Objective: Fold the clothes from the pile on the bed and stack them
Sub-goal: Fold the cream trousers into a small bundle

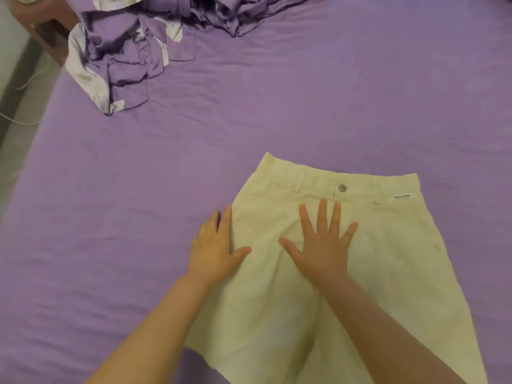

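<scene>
Two bare forearms reach up from the bottom edge of the head view onto a pair of pale cream trousers (388, 273) spread flat on the purple bedsheet (277, 120). Their long axis runs from the near edge of the picture away from the camera, tilted slightly leftward: the waistband is the far end, and the legs run back toward the person and out of the bottom of the frame, so the hems cannot be seen. On the waistband a metal button (342, 187) sits near the middle, with belt loops on either side and a small white label (402, 196) toward the garment's right end; the print on it is too small to read. Front side up, the trousers lie in the lower right part of the bed. The right hand (321, 245) lies palm down on the cloth just below the button, fingers straight and fanned wide, thumb out to the left. The left hand (213, 250) lies flat at the garment's left edge, fingers straight and close together, pointing away from the camera, with the thumb stretched out onto the cream cloth and the rest of the hand over the sheet beside the edge. Neither hand grasps anything. Far off at the upper left, well apart from the trousers, a crumpled heap of purple and white fabric (124, 59) lies along the bed's edge and top.
</scene>
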`<state>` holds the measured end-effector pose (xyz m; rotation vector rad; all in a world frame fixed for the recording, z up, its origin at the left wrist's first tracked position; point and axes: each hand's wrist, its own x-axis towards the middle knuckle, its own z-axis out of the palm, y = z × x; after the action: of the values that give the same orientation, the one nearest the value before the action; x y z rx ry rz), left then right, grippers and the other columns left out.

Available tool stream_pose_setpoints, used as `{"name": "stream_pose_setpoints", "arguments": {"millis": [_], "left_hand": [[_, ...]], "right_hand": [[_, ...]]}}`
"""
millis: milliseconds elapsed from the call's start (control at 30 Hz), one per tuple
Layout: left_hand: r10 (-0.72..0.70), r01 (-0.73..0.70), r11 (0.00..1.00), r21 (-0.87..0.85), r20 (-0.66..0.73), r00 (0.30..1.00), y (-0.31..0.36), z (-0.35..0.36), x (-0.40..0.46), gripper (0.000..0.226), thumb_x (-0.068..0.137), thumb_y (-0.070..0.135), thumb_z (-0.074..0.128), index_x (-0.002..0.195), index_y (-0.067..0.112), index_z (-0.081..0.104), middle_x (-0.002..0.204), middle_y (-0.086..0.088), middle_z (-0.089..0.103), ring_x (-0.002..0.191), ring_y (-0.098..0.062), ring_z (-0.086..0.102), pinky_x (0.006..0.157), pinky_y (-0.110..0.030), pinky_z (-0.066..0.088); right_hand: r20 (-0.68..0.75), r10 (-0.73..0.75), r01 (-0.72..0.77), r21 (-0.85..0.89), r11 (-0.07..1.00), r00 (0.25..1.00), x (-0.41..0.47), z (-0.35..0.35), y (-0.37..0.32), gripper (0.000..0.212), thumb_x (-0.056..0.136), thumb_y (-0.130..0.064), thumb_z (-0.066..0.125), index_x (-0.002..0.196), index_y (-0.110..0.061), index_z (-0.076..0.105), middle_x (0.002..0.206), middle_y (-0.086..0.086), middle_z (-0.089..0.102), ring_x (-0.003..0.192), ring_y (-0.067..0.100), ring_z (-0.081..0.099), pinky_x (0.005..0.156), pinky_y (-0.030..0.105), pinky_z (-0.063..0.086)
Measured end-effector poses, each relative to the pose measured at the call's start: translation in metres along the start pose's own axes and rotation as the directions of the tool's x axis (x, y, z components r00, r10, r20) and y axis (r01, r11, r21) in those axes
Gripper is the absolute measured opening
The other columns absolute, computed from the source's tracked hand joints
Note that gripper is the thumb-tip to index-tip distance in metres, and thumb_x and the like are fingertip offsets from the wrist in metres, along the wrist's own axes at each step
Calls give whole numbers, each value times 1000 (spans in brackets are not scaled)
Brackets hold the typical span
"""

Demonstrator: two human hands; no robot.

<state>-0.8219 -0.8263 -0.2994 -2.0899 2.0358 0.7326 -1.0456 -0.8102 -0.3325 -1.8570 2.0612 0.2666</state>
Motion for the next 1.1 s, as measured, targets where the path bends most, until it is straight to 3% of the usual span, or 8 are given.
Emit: {"name": "stream_pose_setpoints", "arguments": {"millis": [167,367,600,700,800,900,1000,1100], "left_hand": [[79,-90,991,95,111,991,-15,-8,-11,109,75,70,57,151,29,-10,158,-3,6,143,-21,13,107,-40,34],[162,-182,974,137,147,976,-17,-9,-11,106,79,60,62,151,29,-10,157,-5,8,141,-26,16,105,-41,33],[78,-14,951,-309,195,978,-23,-27,-15,84,88,29,63,151,12,10,146,-11,34,131,-29,39,100,-40,41],[82,58,886,-460,279,957,-12,-39,-14,49,92,36,58,131,9,45,132,-9,55,113,-25,55,92,-36,46],[167,155,744,-650,405,899,10,-52,-24,45,95,55,41,111,16,58,111,-3,65,94,-15,60,81,-30,48],[191,195,736,-648,474,860,31,-64,-25,54,92,65,34,100,20,62,87,-2,64,73,-16,59,71,-29,49],[191,236,769,-594,567,802,55,-72,-24,53,87,66,46,97,15,57,78,-8,61,52,-19,58,52,-27,51],[144,178,820,-543,498,855,81,-73,-23,46,88,51,58,105,8,53,82,-12,64,53,-21,66,47,-30,55]], "right_hand": [[-30,-45,46,47,998,999,-58,17,-32,84,83,-74,20,150,-22,23,157,15,16,145,37,10,110,68,8],[3,102,-102,-53,993,995,-55,27,-55,89,76,-81,-2,146,-29,-18,158,10,-14,144,33,-18,105,65,-16],[118,161,-178,147,973,980,-104,26,-106,64,97,-53,25,152,-29,3,159,10,-8,146,31,-11,115,55,-1],[107,172,-202,472,858,979,-103,2,-115,58,98,-45,38,149,-23,22,159,8,12,146,24,9,116,39,12],[99,179,-186,796,576,979,-112,-33,-126,53,93,-43,49,140,-21,42,142,-2,46,132,16,42,107,28,31],[103,177,-173,876,451,979,-122,-56,-138,42,83,-40,57,123,-32,51,114,-8,63,107,12,60,91,36,49],[114,292,-249,842,479,950,-125,-59,-138,54,85,-29,56,136,-28,37,115,-2,59,104,16,59,88,38,50],[157,438,-378,790,482,885,-131,-57,-123,47,90,-13,44,134,-27,41,114,-1,61,101,19,59,80,29,46]]}}
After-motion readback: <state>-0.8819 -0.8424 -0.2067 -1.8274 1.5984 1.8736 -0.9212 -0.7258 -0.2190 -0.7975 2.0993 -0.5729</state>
